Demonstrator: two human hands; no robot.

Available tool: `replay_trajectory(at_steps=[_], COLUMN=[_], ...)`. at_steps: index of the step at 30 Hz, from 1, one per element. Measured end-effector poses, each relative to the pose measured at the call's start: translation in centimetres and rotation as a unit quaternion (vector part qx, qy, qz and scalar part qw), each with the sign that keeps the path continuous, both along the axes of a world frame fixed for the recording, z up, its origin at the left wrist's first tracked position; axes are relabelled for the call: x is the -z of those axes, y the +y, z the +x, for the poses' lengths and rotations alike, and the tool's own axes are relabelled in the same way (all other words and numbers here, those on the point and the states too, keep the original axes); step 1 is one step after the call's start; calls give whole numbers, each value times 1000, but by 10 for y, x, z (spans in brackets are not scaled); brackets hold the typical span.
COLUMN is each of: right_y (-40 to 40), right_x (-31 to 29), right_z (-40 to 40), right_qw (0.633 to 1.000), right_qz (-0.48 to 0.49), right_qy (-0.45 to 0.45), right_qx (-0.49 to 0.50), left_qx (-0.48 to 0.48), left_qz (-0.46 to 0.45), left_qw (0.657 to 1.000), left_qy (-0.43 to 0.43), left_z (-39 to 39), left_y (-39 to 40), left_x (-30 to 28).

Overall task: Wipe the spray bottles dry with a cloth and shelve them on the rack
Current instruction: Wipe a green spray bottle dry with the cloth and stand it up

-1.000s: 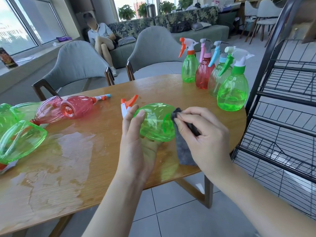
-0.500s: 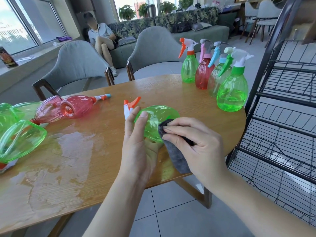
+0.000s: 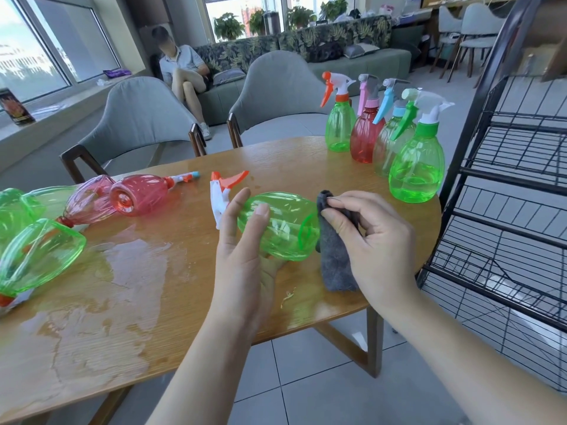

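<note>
A wooden table (image 3: 190, 308) fills the foreground, a wide patch of water (image 3: 122, 271) spread over its left half. Behind it stand two grey upholstered chairs (image 3: 138, 118) with dark wooden frames. Farther back a person (image 3: 184, 72) sits cross-legged on a green sofa (image 3: 362, 61) with a leaf-patterned backrest. Potted plants (image 3: 228, 26) line the sill behind it. A dark can (image 3: 13, 107) stands on the left window ledge. More pale chairs (image 3: 478, 29) stand at the far right.
</note>
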State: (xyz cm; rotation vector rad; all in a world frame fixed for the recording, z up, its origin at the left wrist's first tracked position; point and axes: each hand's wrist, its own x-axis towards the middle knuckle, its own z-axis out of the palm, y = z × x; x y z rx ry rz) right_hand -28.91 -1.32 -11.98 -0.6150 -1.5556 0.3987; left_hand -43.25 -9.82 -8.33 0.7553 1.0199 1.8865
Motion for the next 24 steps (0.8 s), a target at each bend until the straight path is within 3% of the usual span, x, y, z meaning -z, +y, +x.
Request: replay_trajectory(at_steps=[2,6,12,17,24], right_y=[5,14,18,20,28], right_x=[-3,-14,-34,-45,-53], right_z=[5,14,15,9,9], right_qw=[1000,995,996,1000,997], right_qz=[-26,-75,-58,-3,58], right_qy=[13,55,62,14,3], right_qx=[-11,-39,-36,-11,57], left_qx=[-25,-49,-27,-19,-33], left_qz=[-22,-44,-50,-66,-38], left_qw=[994,939,910,897,862], left_qy=[108,338,410,436,505], left_z=[-8,-24,-23,-23,-14], left_y=[0,-3,-8,-8,-11], left_x=[1,6,9,11,15])
